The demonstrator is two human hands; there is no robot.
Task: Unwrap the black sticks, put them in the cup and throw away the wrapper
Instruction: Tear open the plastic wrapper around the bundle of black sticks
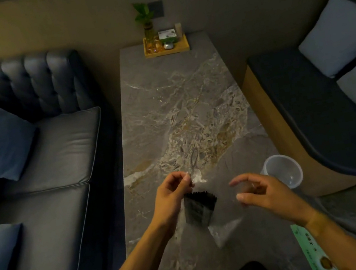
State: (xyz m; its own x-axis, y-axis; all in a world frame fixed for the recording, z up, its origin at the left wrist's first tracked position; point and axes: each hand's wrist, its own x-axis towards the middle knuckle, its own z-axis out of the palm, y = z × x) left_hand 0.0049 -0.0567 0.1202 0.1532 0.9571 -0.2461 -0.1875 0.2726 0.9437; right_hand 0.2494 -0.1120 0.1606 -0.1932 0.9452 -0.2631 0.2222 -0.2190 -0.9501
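A bundle of black sticks (199,207) hangs in a clear plastic wrapper (225,231) above the near end of the marble table (180,110). My left hand (173,197) pinches the wrapper's top edge between thumb and fingers, just left of the bundle. My right hand (265,193) hovers to the right of the bundle with fingers curled and apart; whether it touches the clear film I cannot tell. A translucent plastic cup (283,171) stands upright near the table's right edge, just beyond my right hand.
A wooden tray (166,46) with a plant vase and small boxes stands at the table's far end. A dark sofa (41,159) with blue cushions runs along the left, a cushioned bench (315,110) on the right. A green printed sheet (311,251) lies under my right forearm.
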